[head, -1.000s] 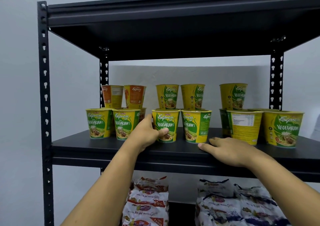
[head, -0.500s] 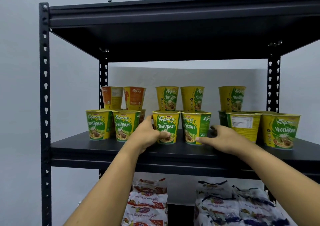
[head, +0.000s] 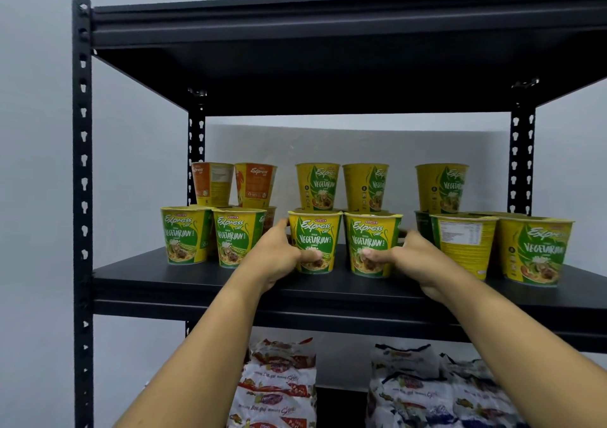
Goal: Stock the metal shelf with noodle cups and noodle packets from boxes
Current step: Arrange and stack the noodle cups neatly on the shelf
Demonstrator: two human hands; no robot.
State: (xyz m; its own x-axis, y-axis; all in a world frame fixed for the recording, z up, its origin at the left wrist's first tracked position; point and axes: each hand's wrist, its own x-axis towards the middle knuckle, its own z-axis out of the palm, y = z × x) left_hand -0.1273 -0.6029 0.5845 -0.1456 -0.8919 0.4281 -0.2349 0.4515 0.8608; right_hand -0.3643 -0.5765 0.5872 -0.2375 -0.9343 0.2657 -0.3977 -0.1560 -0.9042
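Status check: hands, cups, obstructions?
Left hand grips centre-left front cup. Right hand grips centre-right front cup. Both upright on middle shelf. More cups stacked right behind.

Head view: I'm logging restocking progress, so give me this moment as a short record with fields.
left hand: grips the left centre cup, thumb across its front
right hand: grips the right centre cup, thumb across its front
cup state: both upright, side by side on the metal shelf
front row: six yellow-green cups
raised back row: two orange cups, three yellow-green
level below: noodle packets in two piles
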